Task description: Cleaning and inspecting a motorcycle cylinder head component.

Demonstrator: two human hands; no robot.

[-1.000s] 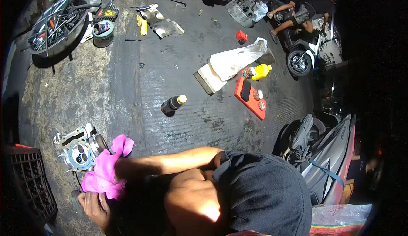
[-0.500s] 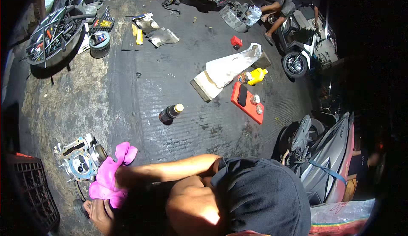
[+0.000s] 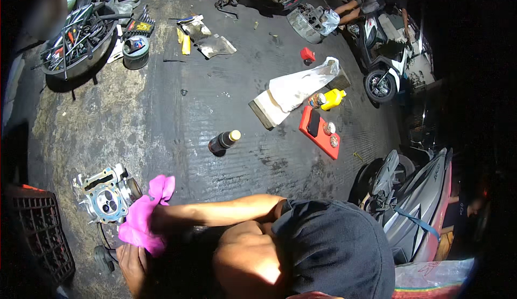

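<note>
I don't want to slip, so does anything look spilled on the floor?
Maybe. Dark blotches mark the grey floor to the right of the yellow-capped bottle. They look odd because they're darker than the floor around them, but I can't tell if they're wet.

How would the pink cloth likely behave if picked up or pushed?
The pink cloth would probably be floppy, since it is bunched in soft, loose folds. It is likely light for its size, as it appears to be only fabric. Pushed, it would more likely crumple than roll, having no firm, rounded shape.
</note>
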